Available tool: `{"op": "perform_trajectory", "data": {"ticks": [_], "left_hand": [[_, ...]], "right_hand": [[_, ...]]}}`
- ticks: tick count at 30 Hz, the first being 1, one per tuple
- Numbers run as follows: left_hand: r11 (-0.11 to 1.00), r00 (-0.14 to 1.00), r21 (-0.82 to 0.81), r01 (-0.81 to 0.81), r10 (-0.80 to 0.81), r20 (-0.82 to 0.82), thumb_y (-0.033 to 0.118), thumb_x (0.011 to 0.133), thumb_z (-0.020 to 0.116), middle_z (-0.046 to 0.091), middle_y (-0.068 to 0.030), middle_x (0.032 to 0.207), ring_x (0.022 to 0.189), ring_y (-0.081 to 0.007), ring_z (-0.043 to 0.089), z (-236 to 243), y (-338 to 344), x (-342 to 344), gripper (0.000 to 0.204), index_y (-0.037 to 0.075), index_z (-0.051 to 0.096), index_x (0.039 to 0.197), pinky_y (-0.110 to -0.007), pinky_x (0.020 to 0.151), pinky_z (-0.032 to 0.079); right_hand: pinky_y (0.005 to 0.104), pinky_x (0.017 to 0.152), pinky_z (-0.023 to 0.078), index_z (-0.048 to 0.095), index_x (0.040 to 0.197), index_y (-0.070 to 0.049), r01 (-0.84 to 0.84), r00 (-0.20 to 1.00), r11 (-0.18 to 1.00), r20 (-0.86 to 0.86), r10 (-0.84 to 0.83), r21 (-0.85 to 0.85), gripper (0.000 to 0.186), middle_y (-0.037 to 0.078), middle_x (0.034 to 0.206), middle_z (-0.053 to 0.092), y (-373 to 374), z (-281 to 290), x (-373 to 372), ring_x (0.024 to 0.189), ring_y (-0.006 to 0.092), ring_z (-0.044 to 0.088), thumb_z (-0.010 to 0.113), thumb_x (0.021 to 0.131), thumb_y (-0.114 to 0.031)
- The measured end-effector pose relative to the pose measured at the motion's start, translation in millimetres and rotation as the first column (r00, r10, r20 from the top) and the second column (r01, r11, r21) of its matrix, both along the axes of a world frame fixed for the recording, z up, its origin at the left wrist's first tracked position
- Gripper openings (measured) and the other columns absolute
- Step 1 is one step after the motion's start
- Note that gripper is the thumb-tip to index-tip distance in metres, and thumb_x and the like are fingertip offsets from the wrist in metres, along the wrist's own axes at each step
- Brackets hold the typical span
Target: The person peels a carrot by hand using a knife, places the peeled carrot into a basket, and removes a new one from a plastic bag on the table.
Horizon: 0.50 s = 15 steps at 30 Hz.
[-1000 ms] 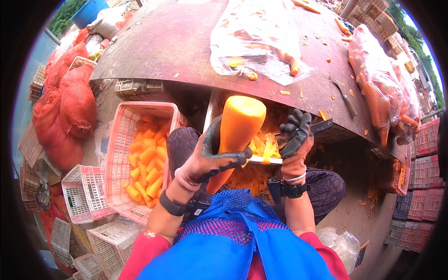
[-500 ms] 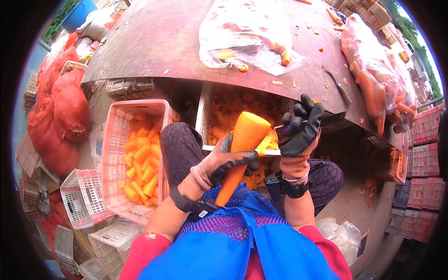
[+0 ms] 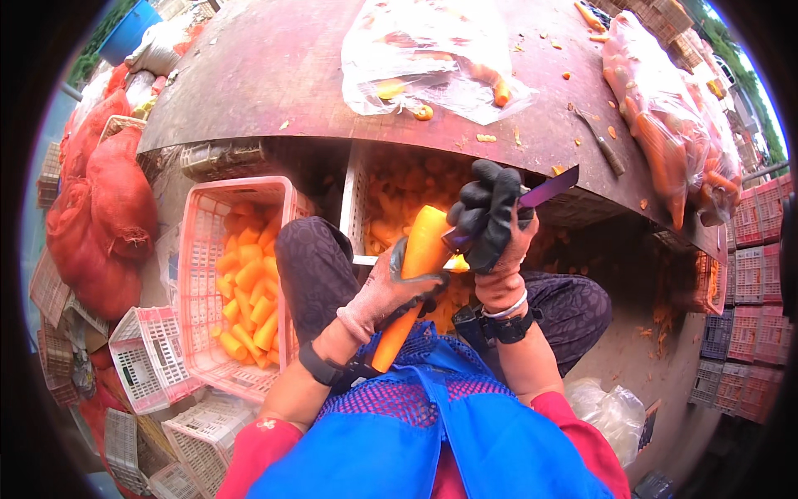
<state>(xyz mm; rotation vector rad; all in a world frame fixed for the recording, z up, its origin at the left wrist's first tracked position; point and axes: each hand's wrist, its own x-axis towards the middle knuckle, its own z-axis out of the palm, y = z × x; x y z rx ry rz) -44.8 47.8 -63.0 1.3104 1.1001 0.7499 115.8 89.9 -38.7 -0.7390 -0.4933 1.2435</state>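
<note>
Head view: looking down at two gloved hands over the lap, centre of the frame
Left hand (image 3: pixel 384 293): pale glove, fingers wrapped around the middle of a long carrot (image 3: pixel 413 274), holding it tilted with the thick cut end up
Right hand (image 3: pixel 492 223): black glove, fist closed on the handle of a knife (image 3: pixel 544 190); blade points to the upper right, its near edge against the top of the carrot
Carrot: centre of the frame, thin end down toward the blue apron (image 3: pixel 416 432)
Pink crate (image 3: pixel 204 249): left of centre beside the knee, holds cut carrot pieces
White crate (image 3: pixel 357 191): just above the hands, under the bench edge, with orange pieces inside
Bench (image 3: pixel 274 66): dark brown, across the top; clear plastic bag (image 3: pixel 432 50) with carrots lies on it
Red mesh sacks (image 3: pixel 104 208): far left
</note>
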Motion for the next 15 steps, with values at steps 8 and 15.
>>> {"op": "perform_trajectory", "data": {"ticks": [8,15], "left_hand": [[0.975,0.868,-0.145,0.169,-0.077,0.490,0.022,0.077,0.072,0.052,-0.0167,0.123,0.102,-0.0231,0.059,19.3,-9.5,-15.2,0.070,0.000,0.037,0.134,-0.033,0.078,0.051],[0.850,0.730,-0.504,0.155,0.245,0.638,0.018,0.082,0.063,0.062,-0.0148,0.103,0.084,-0.0227,0.064,-2.2,-11.2,-19.4,0.052,-0.003,0.045,0.126,-0.030,0.068,0.053]], "right_hand": [[0.0247,0.053,0.043,0.056,0.103,0.007,0.330,0.944,0.942,0.000,-0.330,-0.060,0.042,0.007,0.074,0.056,39.3,-18.7,31.7,0.053,0.0091,0.048,0.060,0.090,-0.032],[0.0251,0.040,0.041,0.058,0.105,0.004,0.316,0.947,0.945,0.097,-0.308,-0.086,0.049,0.010,0.078,0.061,19.1,-22.7,29.5,0.055,0.0168,0.058,0.061,0.087,-0.041]]}}
